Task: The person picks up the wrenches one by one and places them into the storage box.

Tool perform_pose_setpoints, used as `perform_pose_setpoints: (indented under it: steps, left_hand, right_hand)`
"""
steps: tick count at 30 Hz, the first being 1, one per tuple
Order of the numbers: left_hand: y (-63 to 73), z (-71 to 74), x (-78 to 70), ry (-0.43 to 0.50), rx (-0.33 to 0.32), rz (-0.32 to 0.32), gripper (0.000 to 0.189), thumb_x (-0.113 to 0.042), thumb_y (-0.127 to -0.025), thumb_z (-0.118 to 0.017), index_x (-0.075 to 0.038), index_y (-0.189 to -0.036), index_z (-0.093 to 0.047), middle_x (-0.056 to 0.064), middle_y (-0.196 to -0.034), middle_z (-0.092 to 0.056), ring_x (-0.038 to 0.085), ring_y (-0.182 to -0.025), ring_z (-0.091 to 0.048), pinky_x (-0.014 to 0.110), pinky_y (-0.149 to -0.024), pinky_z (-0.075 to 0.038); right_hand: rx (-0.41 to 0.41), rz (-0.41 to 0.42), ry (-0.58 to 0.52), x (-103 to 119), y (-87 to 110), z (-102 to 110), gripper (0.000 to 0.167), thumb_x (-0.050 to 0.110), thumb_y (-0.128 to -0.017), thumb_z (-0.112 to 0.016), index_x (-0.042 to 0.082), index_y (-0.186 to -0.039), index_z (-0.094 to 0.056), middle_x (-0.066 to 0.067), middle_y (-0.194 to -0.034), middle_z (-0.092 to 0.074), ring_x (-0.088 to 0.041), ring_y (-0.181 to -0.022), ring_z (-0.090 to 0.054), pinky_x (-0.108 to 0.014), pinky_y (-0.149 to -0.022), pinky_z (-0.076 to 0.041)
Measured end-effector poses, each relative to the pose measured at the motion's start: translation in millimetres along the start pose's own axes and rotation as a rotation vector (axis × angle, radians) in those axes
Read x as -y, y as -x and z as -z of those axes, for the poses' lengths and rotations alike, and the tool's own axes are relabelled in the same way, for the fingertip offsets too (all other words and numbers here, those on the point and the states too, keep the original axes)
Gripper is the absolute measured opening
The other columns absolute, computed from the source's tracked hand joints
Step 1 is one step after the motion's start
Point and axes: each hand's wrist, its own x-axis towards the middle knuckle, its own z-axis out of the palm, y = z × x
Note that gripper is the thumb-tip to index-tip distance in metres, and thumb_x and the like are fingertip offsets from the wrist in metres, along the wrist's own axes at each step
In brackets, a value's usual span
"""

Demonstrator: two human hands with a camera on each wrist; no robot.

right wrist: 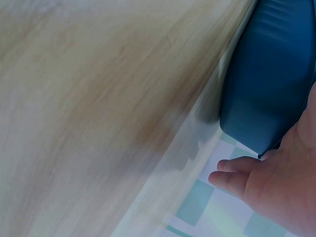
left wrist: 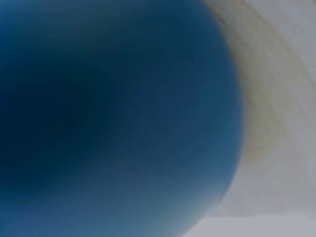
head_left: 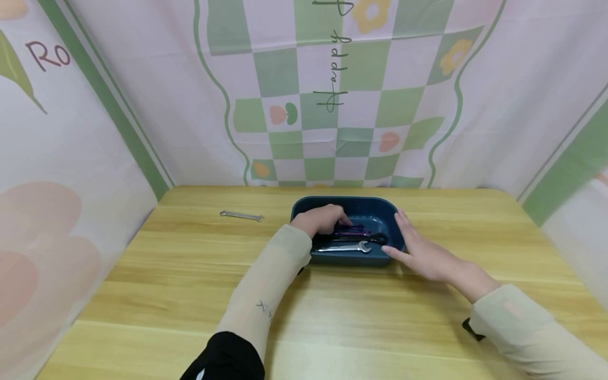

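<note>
A dark blue bin (head_left: 349, 259) stands on the table near its far edge and fills most of the left wrist view. My left hand (head_left: 323, 217) reaches in over its left side, fingertips down by dark purple tools (head_left: 350, 230); I cannot tell whether they grip one. In front of these lie a black-handled tool (head_left: 377, 238) and a silver combination wrench (head_left: 349, 247), their left ends hidden by my left arm. My right hand (head_left: 423, 254) rests against the bin's right end, thumb and fingers spread along the rim. In the right wrist view, that hand (right wrist: 281, 187) lies along the bin wall (right wrist: 271, 74).
A small silver wrench (head_left: 241, 216) lies on the wooden table (head_left: 380, 327) to the left of the bin. A patterned cloth (head_left: 318, 142) hangs behind the table, with more cloth at both sides.
</note>
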Motion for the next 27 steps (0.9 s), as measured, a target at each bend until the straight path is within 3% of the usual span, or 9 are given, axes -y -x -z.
perform_pose_setpoints:
  steps: [27]
  left_hand:
    - [5.0, -2.5, -3.6, 0.005, -0.013, 0.026, 0.063, 0.018, -0.095, -0.048, -0.022, -0.14, -0.066, 0.002, -0.135, -0.062, 0.011, -0.122, -0.056, 0.027, -0.104, -0.045]
  right_hand:
    - [-0.002, 0.006, -0.008, -0.8, 0.4, 0.5, 0.096, 0.052, -0.106, -0.048, 0.004, -0.162, 0.013, -0.016, -0.168, 0.019, -0.053, -0.149, -0.009, -0.069, -0.114, -0.019]
